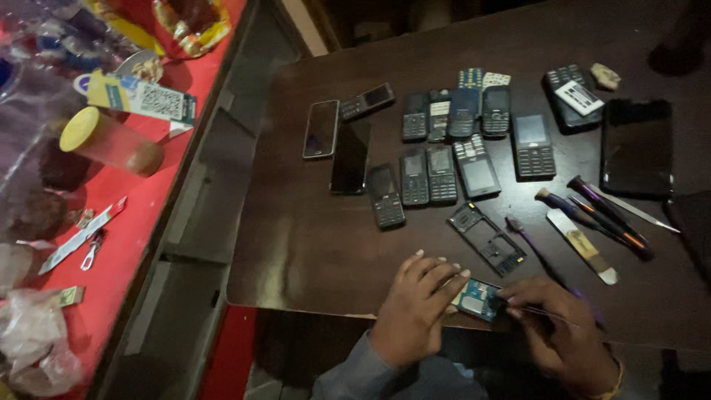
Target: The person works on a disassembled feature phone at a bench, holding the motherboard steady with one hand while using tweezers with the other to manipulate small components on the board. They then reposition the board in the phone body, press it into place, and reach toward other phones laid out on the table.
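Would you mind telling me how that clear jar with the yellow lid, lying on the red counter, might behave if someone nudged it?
The jar lies on its side and looks round, so it would probably roll. It seems to be clear plastic, so likely light. The red counter around it is cluttered, so it may soon bump something.

Dark brown wooden surface [311, 244] with rounded corners. Spread across its far half: two slim black touchscreen phones [337, 144] side by side, then a cluster of dark keypad phones [443, 141] in loose rows. At right, a black tablet [637, 147] lying flat, with dark-handled screwdrivers [603, 211] just beside it. Nearer the front edge, an empty black plastic phone frame [486, 238].
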### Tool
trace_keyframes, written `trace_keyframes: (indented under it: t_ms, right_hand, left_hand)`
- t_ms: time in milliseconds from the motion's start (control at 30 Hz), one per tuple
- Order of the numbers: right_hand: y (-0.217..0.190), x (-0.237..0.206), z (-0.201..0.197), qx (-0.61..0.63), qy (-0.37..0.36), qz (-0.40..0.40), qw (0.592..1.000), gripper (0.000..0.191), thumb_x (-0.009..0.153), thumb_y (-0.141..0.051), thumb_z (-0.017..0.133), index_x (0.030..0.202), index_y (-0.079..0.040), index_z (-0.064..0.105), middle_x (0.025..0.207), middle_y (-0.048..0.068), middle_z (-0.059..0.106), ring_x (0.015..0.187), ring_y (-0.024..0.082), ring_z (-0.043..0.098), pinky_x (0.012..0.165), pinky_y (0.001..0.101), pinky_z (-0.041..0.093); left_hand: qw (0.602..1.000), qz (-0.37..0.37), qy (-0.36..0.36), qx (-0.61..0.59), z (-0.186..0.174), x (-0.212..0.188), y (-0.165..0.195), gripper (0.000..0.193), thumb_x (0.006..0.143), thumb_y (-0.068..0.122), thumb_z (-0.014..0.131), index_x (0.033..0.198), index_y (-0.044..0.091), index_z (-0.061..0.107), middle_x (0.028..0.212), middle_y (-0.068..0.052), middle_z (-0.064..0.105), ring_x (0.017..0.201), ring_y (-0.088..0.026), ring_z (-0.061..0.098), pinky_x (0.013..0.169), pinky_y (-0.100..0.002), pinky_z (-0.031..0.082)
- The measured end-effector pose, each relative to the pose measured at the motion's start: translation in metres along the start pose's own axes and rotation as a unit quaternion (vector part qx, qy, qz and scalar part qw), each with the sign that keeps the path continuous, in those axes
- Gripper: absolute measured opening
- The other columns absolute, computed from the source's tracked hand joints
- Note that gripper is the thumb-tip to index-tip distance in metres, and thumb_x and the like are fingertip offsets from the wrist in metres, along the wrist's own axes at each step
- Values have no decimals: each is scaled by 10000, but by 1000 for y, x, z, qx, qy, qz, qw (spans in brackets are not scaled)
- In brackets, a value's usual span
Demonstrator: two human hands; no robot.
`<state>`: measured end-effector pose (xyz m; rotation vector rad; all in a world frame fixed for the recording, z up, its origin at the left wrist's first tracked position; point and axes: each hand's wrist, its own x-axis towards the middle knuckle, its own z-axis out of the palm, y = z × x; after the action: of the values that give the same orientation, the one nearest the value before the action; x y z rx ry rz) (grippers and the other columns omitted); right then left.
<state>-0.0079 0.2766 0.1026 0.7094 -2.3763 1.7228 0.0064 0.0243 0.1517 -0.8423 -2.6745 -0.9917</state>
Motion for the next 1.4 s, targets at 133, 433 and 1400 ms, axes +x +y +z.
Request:
trace_keyframes:
  t_ms: [133, 433, 1400]
  right_hand:
    - [5, 1, -4, -7, -9, 1, 1000, 241, 785, 97, 676, 971, -51, 630, 1030, 115, 749, 902, 224, 711, 732, 317, 589]
    - [10, 2, 0, -6, 14, -36, 999, 247, 778, 97, 695, 960, -55, 629, 1017, 95, 752, 915, 212, 762, 780, 334, 592]
    - [73, -1, 37, -29, 21, -70, 997, 219, 966, 170, 691, 1084, 27, 573, 1078, 209, 717, 1004, 306, 776, 814, 364, 682]
  left_hand:
    - [1000, -2, -5, -1, 2, 7, 1, 583, 849, 40, 724, 1416, 36, 590, 1376, -137, 579, 1350, -360, 525, 1230, -619, 324]
    - [1000, 3, -4, 0, 1, 9, -6, 597, 836, 35, 714, 1420, 32, 588, 1370, -141, 584, 1343, -364, 532, 1233, -617, 328]
    - [999, -6, -51, 8, 58, -17, -98, 683, 801, -43, 636, 1476, 16, 548, 1438, -120, 551, 1411, -341, 488, 1288, -594, 285]
